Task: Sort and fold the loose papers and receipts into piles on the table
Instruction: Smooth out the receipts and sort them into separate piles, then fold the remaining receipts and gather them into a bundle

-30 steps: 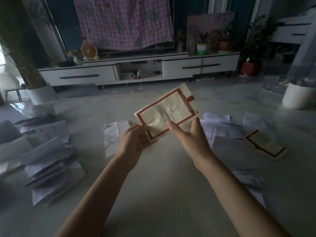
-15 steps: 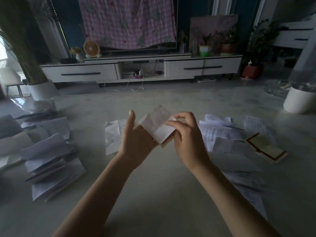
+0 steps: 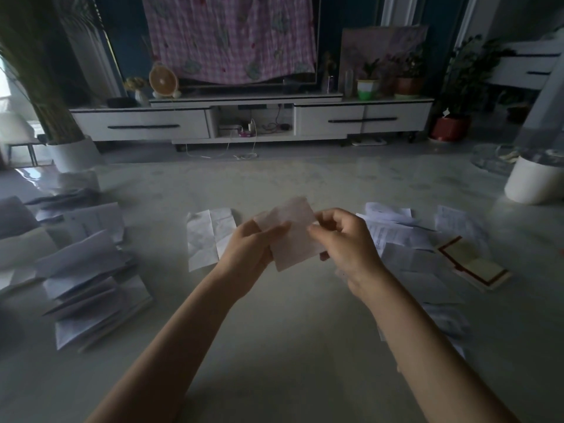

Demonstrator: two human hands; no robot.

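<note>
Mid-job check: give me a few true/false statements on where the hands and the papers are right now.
1. The left hand and the right hand both hold the folded paper above the table. True.
2. The folded paper shows a red border to the camera. False: only a plain pale side shows.
3. A stack of folded papers lies on the table to the person's left. True.
4. The red-bordered sheets lie left of the hands. False: they lie on the right, next to the loose papers.
5. The creased white sheet is in the right hand's grip. False: it lies flat on the table, beyond the left hand.
</note>
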